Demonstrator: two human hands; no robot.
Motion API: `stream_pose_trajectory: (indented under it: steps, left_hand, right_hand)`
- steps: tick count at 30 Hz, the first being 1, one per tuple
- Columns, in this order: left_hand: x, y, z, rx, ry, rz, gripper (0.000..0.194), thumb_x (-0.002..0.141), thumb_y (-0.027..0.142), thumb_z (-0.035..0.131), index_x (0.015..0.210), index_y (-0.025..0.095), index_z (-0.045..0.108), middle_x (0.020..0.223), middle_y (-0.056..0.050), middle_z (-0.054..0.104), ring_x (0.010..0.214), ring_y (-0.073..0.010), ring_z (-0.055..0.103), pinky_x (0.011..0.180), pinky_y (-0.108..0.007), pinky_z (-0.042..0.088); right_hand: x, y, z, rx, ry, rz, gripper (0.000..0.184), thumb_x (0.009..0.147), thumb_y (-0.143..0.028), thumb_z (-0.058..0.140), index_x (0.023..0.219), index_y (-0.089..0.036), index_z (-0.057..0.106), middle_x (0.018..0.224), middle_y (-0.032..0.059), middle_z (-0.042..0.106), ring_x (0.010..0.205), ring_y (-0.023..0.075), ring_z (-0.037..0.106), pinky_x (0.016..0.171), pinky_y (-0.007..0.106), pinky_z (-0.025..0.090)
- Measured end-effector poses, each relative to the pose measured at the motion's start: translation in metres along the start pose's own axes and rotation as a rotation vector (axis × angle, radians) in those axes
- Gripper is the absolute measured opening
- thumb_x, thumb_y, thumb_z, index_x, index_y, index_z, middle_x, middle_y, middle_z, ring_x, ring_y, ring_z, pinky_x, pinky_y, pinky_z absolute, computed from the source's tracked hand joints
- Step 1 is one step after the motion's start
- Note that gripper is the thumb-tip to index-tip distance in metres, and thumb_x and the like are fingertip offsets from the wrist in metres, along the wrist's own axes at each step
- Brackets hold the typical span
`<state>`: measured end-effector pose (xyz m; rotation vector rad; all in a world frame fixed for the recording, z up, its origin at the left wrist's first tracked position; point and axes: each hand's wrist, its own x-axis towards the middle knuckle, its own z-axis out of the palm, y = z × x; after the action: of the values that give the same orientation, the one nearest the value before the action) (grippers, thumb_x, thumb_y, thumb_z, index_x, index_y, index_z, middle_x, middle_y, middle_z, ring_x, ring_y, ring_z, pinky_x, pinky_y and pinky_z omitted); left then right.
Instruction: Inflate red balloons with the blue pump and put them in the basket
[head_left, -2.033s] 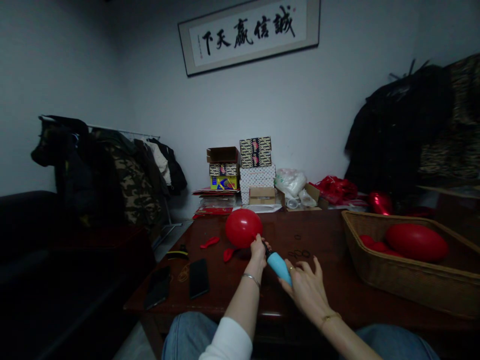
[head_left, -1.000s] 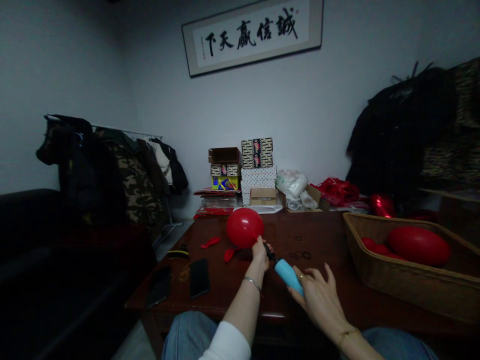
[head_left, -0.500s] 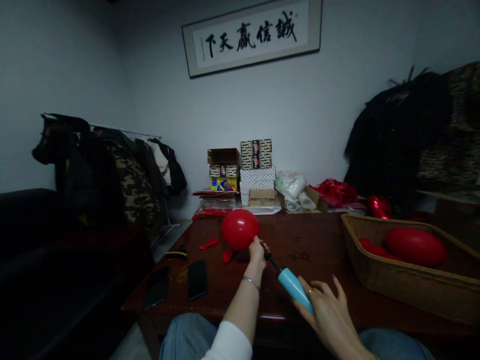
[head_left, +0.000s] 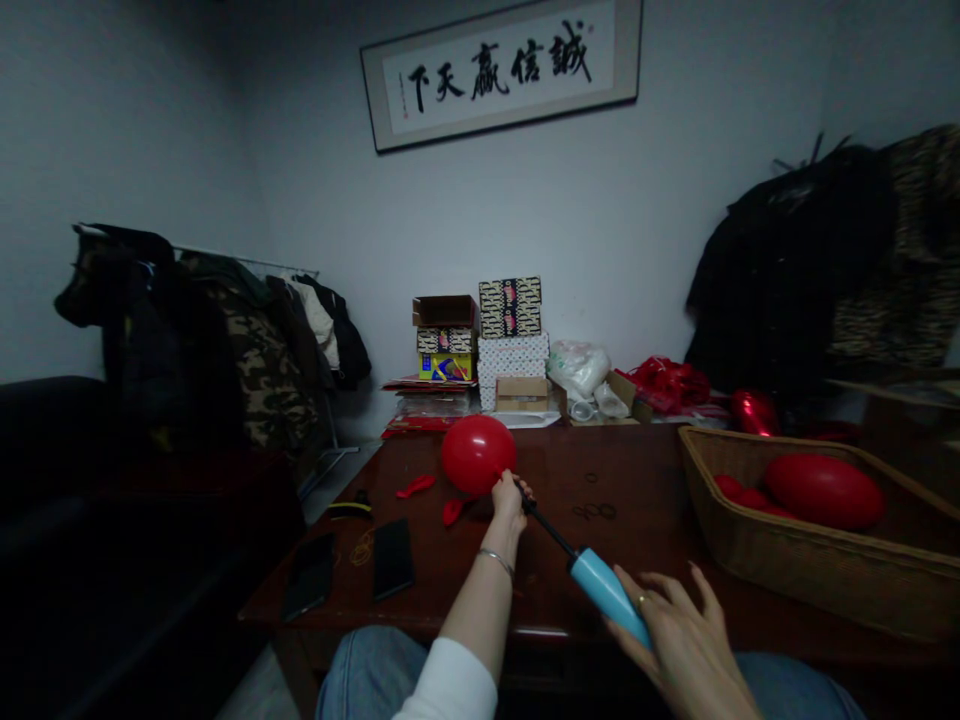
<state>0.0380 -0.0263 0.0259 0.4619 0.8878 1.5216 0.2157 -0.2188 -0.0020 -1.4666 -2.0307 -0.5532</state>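
A round, partly inflated red balloon sits at the far end of my left hand, whose fingers close around its neck and the black nozzle end of a balloon pump. The pump's light blue barrel slants down toward me, with a length of black rod showing between barrel and nozzle. My right hand grips the barrel's near end between thumb and fingers, some fingertips raised. Limp red balloons lie on the brown table left of my left hand.
Two dark phone-like slabs, yellow string and a yellow-black tool lie at the left. Dark rings rest mid-table. At the right stands a wicker basket holding red balloons. Stacked boxes line the back.
My right hand has drawn the blue barrel down and to the right, exposing more black rod. My left hand stays at the balloon's neck. The view has shifted slightly.
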Motion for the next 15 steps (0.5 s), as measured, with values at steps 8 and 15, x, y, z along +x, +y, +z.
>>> stream_pose_trajectory:
  steps: [8, 15]
  left_hand:
    - [-0.011, -0.01, 0.001, 0.026, 0.005, -0.014, 0.015, 0.081, 0.022, 0.041, 0.066, 0.019, 0.039, 0.045, 0.004, 0.041, 0.035, -0.0083, 0.039, 0.04, -0.021, 0.031]
    - [-0.005, -0.015, -0.003, 0.048, 0.01, -0.008, 0.016, 0.08, 0.023, 0.043, 0.065, 0.019, 0.041, 0.044, 0.004, 0.042, 0.035, -0.0085, 0.04, 0.039, -0.02, 0.031]
  right_hand:
    - [0.059, -0.031, 0.009, 0.021, -0.097, 0.065, 0.041, 0.08, -0.036, 0.054, 0.114, -0.015, 0.058, 0.08, 0.0051, 0.07, 0.097, 0.025, 0.056, 0.103, 0.054, 0.014]
    - [0.058, -0.038, 0.014, 0.026, -0.094, 0.084, 0.04, 0.082, -0.035, 0.05, 0.116, -0.014, 0.057, 0.081, 0.0059, 0.069, 0.096, 0.0241, 0.056, 0.103, 0.053, 0.015]
